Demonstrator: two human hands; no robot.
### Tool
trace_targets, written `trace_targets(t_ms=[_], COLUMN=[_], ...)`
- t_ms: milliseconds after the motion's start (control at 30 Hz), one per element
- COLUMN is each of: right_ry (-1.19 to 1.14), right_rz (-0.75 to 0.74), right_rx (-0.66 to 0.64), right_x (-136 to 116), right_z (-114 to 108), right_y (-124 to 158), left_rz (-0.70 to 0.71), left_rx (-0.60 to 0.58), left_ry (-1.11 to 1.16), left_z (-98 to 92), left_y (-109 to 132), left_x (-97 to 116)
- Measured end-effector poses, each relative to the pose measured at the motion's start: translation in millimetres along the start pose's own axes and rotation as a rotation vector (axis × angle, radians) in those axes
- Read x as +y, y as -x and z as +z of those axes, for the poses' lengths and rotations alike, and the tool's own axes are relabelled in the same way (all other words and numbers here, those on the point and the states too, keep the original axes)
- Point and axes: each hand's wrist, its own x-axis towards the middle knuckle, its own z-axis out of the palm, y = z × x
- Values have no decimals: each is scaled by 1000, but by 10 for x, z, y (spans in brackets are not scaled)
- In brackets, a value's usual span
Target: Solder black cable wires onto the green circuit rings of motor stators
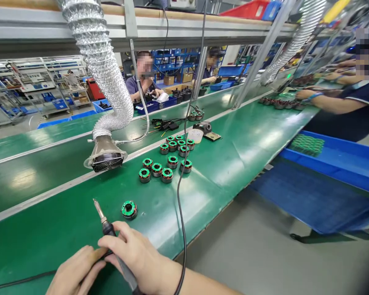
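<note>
A slim soldering iron (108, 230) with a narrow metal tip and a black, rounded grip is being held over the green bench (221, 176), its tip being pointed up and away from the person. It is being gripped by the right hand (132, 254), whose fingers (117, 237) are being closed around the grip. The left hand (75, 272) is being kept just beside the lower handle, its fingers (90, 262) being curled; whether anything is being gripped by them cannot be told. One stator (129, 209), ringed with a flat green board, is being left alone just beyond the tip. Farther along, about thirteen more stators (172, 162) are being kept in a loose cluster. One black cable (182, 192) is being hung past the right wrist. A ribbed foil duct (103, 69) is being run down to one black-grilled nozzle (107, 163) beside the cluster. A translucent cup (195, 135) and a small metal device (204, 127) are being kept beyond the stators, near a bundle of thin wires (167, 125). Across the bench, two co-workers (143, 78) are being seen at work, while a third co-worker's hand (306, 94) is being extended over the bench at the right, above a blue tray (335, 162).
</note>
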Motion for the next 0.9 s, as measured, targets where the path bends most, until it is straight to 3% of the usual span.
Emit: trace_targets(t_ms=[100,200,367,433,533,633,900], right_ry=[-145,-286,-348,-321,-183,-48,63], right_rz=[99,173,73,65,168,229,231], right_rx=[37,126,190,281,418,383,287], right_x=[22,48,61,82,171,285,307], right_z=[-127,-144,-20,-29,-89,-109,-35], right_y=[75,136,112,103,111,120,8], left_rz=[-66,-99,-126,-272,-600,-768,-816], left_rx=[59,28,51,106,184,246,319], left_ry=[23,1,124,200,382,605,771], left_z=[-3,-33,196,293,365,391,452], left_y=[26,43,-119,-214,-316,-346,-324], left_x=[18,56,393,520,592,589,629])
